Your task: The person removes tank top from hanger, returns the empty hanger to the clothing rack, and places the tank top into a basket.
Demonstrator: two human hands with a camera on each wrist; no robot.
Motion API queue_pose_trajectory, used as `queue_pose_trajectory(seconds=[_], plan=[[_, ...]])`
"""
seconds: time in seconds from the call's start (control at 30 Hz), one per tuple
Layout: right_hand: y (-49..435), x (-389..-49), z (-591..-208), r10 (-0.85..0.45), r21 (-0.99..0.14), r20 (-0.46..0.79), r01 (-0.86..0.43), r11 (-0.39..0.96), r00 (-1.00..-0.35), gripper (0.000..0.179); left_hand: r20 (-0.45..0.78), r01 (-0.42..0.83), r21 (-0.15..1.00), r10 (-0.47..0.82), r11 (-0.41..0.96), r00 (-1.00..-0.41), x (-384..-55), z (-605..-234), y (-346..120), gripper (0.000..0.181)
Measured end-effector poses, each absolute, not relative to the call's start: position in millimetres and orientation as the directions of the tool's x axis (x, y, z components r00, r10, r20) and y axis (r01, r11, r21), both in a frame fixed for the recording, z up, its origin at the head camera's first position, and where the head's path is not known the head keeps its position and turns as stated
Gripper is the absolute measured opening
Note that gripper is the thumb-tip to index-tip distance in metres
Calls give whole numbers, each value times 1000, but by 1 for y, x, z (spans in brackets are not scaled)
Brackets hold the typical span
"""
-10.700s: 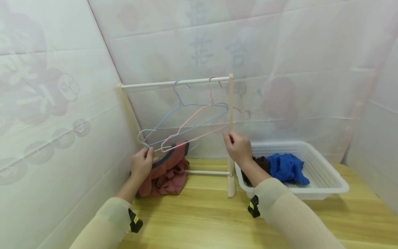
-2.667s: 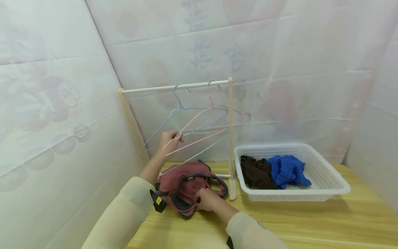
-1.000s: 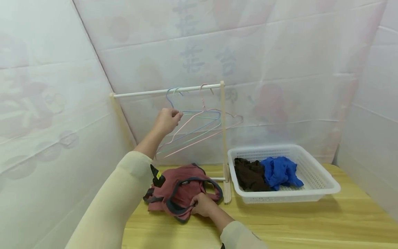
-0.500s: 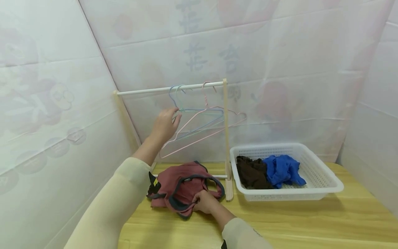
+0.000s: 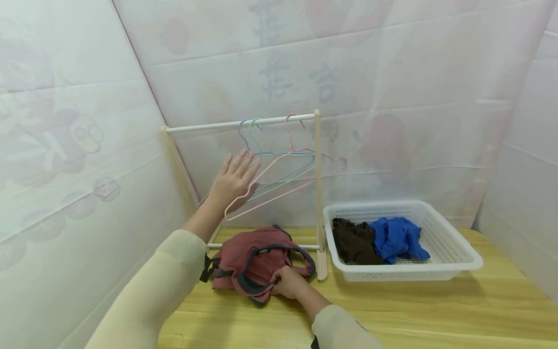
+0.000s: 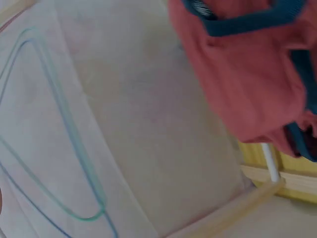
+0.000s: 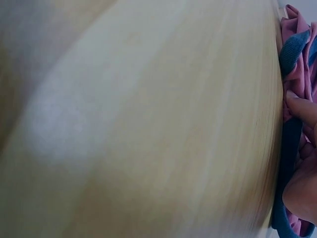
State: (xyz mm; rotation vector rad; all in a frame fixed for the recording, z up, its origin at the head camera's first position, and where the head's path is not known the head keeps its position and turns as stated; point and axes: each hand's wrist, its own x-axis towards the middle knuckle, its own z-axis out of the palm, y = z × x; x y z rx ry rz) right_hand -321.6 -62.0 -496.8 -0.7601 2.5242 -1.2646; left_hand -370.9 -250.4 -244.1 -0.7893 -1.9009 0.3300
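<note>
At the lower centre of the head view, a person's right hand [image 5: 287,286] pinches the dark-trimmed edge of a reddish garment [image 5: 250,261] lying crumpled on the wooden table [image 5: 414,310]; the fingers curl round the trim, and the forearm is cut off by the bottom edge of the frame. The right wrist view is mostly a blur of pale tabletop, with only fingertips [image 7: 302,111] and a strip of the garment squeezed against its right edge.

Just beyond, at the centre, the garment's far side lies against the low crossbar of a small wooden drying rack [image 5: 317,194]. To the right, a white plastic basket [image 5: 453,242] sits on the table with a brown cloth [image 5: 355,245] and a blue cloth [image 5: 398,240] bunched inside.

Higher, left of centre, the left hand [image 5: 233,182] is raised with fingers spread and relaxed, gripping nothing; it overlaps the lower ends of the wire hangers, and contact cannot be judged. A pink hanger [image 5: 301,179], a blue hanger [image 5: 244,140] and a green hanger [image 5: 279,154] hang from the white rail [image 5: 209,127], their wires tangled and hard to separate. The left wrist view shows only thin green and blue wires at its left side, blurred, the hand itself out of sight.

Behind stands a translucent sheet wall [image 5: 392,72] with faint print.
</note>
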Motion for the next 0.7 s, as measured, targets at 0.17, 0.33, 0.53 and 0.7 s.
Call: queue_pose_trajectory(seconds=[0.17, 0.33, 0.53, 0.7], plan=[[-61, -322, -498, -538, -794, 34, -350, 497, -842, 16, 644, 435, -546, 691, 716, -329, -366, -263, -246, 62], [-60, -322, -498, -537, -791, 41, -355, 498, -843, 15, 584, 471, -575, 738, 669, -337, -363, -279, -237, 60], [-60, -324, -497, -536, -788, 52, -364, 497, -843, 13, 512, 466, -629, 782, 623, -355, -369, -315, -233, 51], [-62, -323, -498, -533, -793, 52, -360, 492, -844, 12, 466, 489, -578, 756, 654, -460, -369, -360, -238, 54]])
